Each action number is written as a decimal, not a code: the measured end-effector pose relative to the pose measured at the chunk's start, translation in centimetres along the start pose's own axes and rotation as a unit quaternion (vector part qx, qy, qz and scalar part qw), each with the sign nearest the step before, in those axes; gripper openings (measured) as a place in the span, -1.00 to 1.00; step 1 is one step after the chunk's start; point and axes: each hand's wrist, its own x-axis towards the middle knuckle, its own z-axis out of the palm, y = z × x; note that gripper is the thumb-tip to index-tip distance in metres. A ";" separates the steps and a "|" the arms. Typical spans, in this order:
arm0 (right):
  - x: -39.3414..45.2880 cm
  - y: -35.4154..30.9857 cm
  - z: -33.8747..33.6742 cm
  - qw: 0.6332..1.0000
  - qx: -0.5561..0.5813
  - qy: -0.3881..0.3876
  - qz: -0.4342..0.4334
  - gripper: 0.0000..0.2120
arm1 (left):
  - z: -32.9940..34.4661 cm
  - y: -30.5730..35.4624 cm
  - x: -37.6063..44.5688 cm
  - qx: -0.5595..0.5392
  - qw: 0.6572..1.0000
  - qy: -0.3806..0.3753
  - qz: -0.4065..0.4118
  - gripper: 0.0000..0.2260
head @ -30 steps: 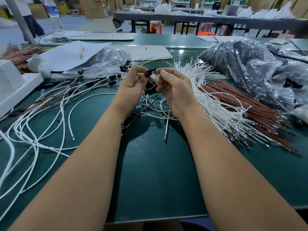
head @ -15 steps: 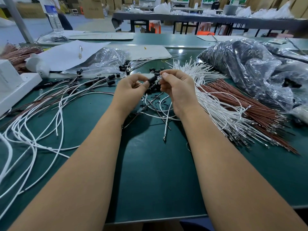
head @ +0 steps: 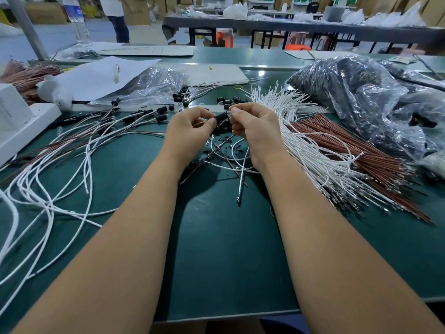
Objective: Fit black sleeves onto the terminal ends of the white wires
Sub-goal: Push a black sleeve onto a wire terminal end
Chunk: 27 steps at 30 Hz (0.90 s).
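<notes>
Mid-fit here: left hand [head: 190, 131] is pinching a black sleeve [head: 222, 116], right hand [head: 255, 131] is pinching the white wire [head: 241, 175] into it. Next needs a straight push. Unsleeved wires [head: 310, 150] are waiting just beyond.

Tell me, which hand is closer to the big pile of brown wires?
Right. The right hand is just beside the brown wires, which lie on its right. The left hand is farther, on the other side of the right hand.
</notes>
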 end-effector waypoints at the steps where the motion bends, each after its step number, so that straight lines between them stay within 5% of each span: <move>1: 0.0 0.1 0.0 1.000 -0.007 0.000 -0.001 -0.85 | 0.0 0.0 0.0 0.011 1.000 0.004 0.003 -0.93; 27: 0.3 0.9 -0.1 0.994 -0.110 0.014 0.002 -0.86 | 0.0 0.4 -0.2 0.109 0.992 0.026 0.065 -0.95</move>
